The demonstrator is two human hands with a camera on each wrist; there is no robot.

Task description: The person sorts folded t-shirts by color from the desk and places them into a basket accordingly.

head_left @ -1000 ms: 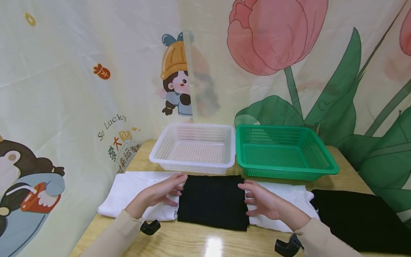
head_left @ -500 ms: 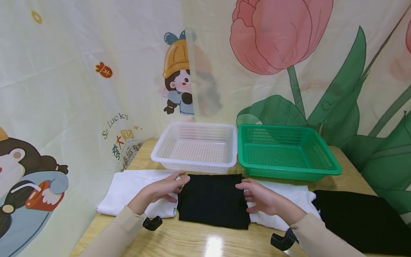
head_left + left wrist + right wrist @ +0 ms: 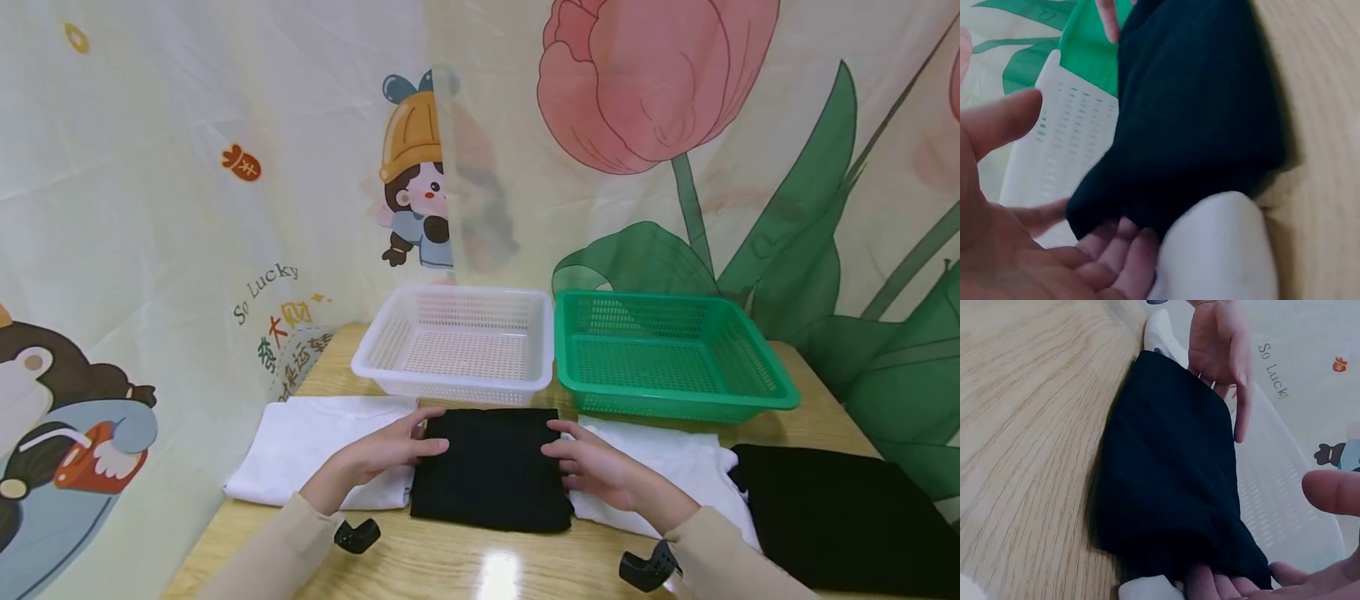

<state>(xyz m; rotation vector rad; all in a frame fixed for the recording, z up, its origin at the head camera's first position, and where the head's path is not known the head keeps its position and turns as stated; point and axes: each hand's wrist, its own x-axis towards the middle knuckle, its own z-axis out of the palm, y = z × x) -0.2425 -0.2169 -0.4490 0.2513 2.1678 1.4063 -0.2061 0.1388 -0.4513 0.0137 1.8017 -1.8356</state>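
Note:
A folded black garment (image 3: 491,471) lies between my two hands on the wooden table. At its left edge is my left hand (image 3: 378,454); the left wrist view shows the fingertips tucked beneath the cloth (image 3: 1185,106) and the thumb raised apart from it. My right hand (image 3: 603,471) is at the opposite edge. Its fingers (image 3: 1225,587) go under the cloth in the right wrist view, with the thumb held off to the side. Folded white garments flank the black one, one on the left (image 3: 300,446) and one on the right (image 3: 656,450).
Behind the garments stand a white perforated basket (image 3: 450,387) and, beside it, a green one (image 3: 675,406). Another black garment (image 3: 840,512) covers the table's right end. A printed curtain (image 3: 315,167) hangs just past the table (image 3: 420,562).
Both hands have come inward, their fingers slipping under the black garment's side edges. Its right edge has shifted slightly left. The baskets stay put.

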